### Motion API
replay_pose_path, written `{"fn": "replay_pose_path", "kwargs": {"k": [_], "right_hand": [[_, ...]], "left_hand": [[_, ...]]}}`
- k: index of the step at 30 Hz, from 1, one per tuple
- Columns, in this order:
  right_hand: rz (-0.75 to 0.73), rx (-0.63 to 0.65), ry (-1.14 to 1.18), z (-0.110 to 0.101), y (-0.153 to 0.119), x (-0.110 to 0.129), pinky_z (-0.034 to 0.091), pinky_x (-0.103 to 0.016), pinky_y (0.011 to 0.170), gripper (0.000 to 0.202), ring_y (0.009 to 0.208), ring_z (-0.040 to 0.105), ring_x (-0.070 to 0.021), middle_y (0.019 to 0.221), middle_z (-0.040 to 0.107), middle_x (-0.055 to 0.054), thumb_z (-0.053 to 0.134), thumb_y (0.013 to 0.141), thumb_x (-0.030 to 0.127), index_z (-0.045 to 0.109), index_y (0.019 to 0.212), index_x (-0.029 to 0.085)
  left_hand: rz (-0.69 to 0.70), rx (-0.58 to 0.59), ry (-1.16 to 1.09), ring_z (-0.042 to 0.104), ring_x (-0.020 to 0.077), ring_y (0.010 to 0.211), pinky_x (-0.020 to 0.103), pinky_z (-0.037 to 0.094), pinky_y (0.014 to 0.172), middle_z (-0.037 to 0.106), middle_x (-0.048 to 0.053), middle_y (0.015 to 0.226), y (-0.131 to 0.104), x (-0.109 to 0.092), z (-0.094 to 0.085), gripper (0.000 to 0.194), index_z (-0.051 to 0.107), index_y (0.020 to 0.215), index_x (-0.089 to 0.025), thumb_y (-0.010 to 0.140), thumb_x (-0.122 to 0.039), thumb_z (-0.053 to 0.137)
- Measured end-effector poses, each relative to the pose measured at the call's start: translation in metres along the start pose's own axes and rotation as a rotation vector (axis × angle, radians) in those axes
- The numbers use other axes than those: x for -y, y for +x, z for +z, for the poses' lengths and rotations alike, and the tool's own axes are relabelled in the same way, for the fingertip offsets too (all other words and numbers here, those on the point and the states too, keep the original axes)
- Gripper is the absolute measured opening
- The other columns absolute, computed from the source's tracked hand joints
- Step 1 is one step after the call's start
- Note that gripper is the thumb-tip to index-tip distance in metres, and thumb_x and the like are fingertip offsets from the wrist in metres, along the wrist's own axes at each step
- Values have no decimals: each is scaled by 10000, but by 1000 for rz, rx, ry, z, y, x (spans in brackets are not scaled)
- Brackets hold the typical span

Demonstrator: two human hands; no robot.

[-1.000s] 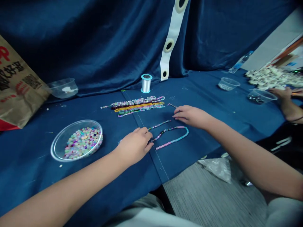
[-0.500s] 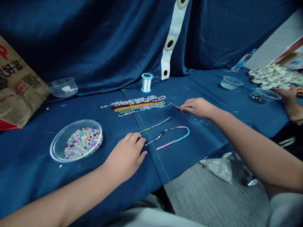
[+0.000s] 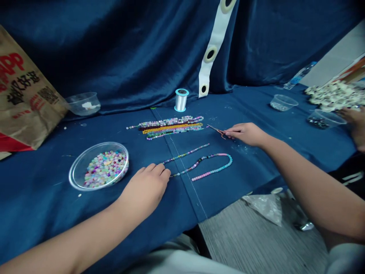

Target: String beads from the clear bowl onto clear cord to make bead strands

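Observation:
My left hand rests low over the blue cloth, fingers curled over one end of a long bead string that loops out to the right in pink, blue and dark beads. The fingertips are partly hidden. From the same hand, a second stretch of beads runs up and right. My right hand grips a small pair of scissors by the handles, its tips pointing left, close to a bundle of finished-looking bead strands in white, dark red, yellow and green.
A clear tub of mixed beads stands left of my left hand. Behind the strands is a spool of clear thread. A paper bag and a clear bowl sit at left. Further right are small tubs and another person's hand.
The view has shifted slightly left. My left hand has drawn back a little to the left along the beads. The scissors in my right hand have turned slightly.

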State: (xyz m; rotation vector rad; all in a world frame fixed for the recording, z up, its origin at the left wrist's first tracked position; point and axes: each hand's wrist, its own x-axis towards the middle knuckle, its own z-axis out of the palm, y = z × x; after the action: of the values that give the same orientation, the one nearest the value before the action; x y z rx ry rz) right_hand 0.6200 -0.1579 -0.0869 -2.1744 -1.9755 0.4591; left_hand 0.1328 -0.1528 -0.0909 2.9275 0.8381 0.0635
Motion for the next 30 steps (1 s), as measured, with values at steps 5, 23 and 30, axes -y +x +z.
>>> {"fn": "replay_pose_path", "kwargs": {"k": [5,23,30], "right_hand": [[101,5,13,-4,-1,-4,670,-447,982,277,1112,765,-236,1353,760,-102,697,1124,410,749,1314,214],[231,-62,-70,-2,-1,-13,645,-454,1052,198,1160,759,-234,1344,776,-92,706,1122,374,786,1240,237],[266,-40,-14,-7,-4,-16,656,-453,1025,215,1146,761,-236,1347,771,-95,707,1121,374,776,1257,222]], "left_hand": [[13,-98,-81,695,314,1040,500,606,904,744,116,1175,-16,14,2,230,710,1238,-193,1161,-269,508],[-95,-164,-217,757,237,1095,424,656,1043,770,102,1209,-93,35,11,388,779,1246,-190,1210,-347,427],[-99,-198,-270,767,207,1076,357,642,1021,782,72,1185,-105,42,11,323,780,1188,-206,1198,-329,481]]}}
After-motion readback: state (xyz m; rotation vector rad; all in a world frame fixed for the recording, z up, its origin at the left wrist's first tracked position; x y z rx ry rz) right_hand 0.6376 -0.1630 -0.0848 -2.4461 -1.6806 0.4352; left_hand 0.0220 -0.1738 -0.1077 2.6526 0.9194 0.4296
